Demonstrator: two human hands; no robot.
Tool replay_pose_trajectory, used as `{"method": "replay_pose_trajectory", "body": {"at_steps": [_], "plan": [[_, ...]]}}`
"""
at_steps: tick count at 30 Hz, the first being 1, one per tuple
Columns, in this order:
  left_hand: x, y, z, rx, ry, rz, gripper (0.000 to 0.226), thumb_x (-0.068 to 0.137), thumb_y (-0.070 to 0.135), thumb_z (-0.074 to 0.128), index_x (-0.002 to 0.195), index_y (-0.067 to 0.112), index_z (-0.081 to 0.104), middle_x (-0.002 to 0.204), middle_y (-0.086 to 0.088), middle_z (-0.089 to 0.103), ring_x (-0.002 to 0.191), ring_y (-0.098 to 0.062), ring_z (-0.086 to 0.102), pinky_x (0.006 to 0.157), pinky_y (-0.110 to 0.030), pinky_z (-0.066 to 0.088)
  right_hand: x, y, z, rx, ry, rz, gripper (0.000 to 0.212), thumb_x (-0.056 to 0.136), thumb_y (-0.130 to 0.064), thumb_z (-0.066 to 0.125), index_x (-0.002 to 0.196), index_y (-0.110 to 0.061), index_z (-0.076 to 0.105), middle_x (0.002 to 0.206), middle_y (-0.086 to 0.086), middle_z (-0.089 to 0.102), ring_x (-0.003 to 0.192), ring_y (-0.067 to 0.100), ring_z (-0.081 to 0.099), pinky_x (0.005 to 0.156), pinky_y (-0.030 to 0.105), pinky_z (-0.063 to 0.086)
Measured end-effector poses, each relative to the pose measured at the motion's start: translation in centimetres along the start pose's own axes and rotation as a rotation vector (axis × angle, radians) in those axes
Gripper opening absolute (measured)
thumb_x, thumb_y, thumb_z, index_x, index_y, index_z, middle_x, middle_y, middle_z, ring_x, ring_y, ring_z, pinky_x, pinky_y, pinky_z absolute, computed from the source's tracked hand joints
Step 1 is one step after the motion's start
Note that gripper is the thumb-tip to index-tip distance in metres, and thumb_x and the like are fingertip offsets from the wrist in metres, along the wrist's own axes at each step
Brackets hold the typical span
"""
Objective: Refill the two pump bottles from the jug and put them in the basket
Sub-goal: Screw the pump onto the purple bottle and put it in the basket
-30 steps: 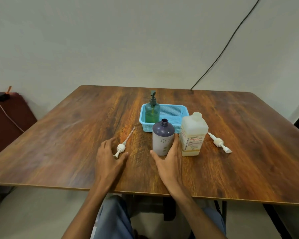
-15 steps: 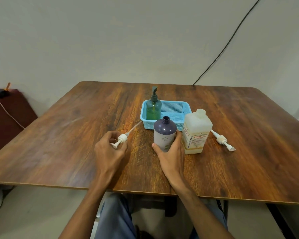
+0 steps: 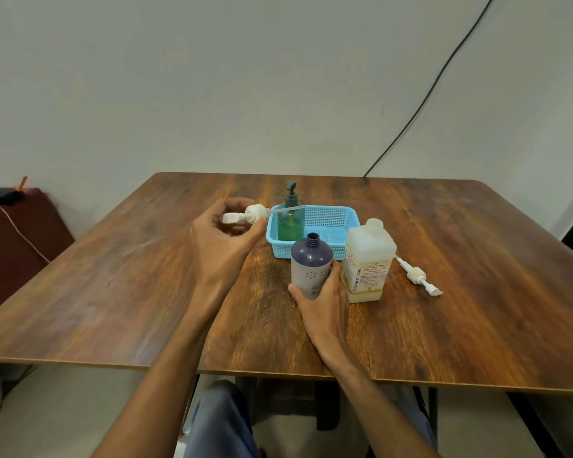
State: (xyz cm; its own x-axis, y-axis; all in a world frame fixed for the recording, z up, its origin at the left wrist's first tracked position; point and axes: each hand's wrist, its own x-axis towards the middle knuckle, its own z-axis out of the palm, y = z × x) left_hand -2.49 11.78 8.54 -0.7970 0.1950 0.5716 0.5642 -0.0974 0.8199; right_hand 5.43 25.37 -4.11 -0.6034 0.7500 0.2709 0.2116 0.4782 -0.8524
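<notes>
Bare L grip [image 3: 224,241] & forearm, bare R grip [image 3: 326,305] & forearm, blue-grey trousers [image 3: 220,424]

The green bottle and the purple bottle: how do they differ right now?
The green bottle stands inside the blue basket; the purple bottle stands on the table just in front of it. The green bottle has its dark pump on; the purple bottle's neck is open. Nobody touches the green bottle; the right hand grips the purple bottle. The green bottle is see-through, the purple bottle opaque. Both stand upright.
</notes>
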Motion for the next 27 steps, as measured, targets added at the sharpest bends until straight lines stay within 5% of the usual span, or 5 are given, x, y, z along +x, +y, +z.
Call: {"method": "replay_pose_trajectory", "body": {"at_steps": [5,12,18,27], "plan": [[1.9,2.1,1.1,-0.015,-0.054,0.041,0.024,0.081,0.016,0.087,0.100,0.017,0.075,0.093,0.002,0.077,0.080,-0.010,0.073,0.076,-0.025,0.060,-0.1,0.1,0.0,0.024,0.009,-0.019,0.092,0.079,-0.038,0.083,0.150,-0.023,0.028,0.152,0.000,0.042,0.138,0.016,0.042,0.104,0.022,0.035],[3.6,3.3,2.9,-0.042,-0.064,0.034,0.028,0.078,0.023,0.090,0.096,0.007,0.077,0.085,-0.008,0.077,0.076,-0.030,0.074,0.070,-0.037,0.062,0.0,0.1,0.1,-0.010,0.010,-0.017,0.096,0.078,-0.039,0.083,0.153,-0.018,0.026,0.156,0.003,0.040,0.142,0.020,0.040,0.114,0.038,0.042],[3.5,2.9,4.3,-0.006,-0.073,-0.033,0.031,0.077,0.025,0.091,0.098,0.006,0.077,0.085,-0.005,0.078,0.073,-0.015,0.074,0.065,-0.027,0.058,0.0,0.1,0.2,-0.010,0.009,-0.007,0.098,0.078,-0.039,0.083,0.155,-0.017,0.026,0.158,0.003,0.037,0.145,0.020,0.037,0.115,0.034,0.037],[4.0,3.5,4.9,0.022,-0.035,-0.027,0.027,0.076,0.030,0.091,0.091,0.013,0.076,0.078,-0.003,0.076,0.066,-0.015,0.073,0.063,-0.028,0.061,0.1,0.2,0.3,-0.026,0.011,0.002,0.098,0.078,-0.040,0.083,0.154,-0.017,0.026,0.157,0.004,0.039,0.144,0.021,0.038,0.115,0.041,0.041]]}}
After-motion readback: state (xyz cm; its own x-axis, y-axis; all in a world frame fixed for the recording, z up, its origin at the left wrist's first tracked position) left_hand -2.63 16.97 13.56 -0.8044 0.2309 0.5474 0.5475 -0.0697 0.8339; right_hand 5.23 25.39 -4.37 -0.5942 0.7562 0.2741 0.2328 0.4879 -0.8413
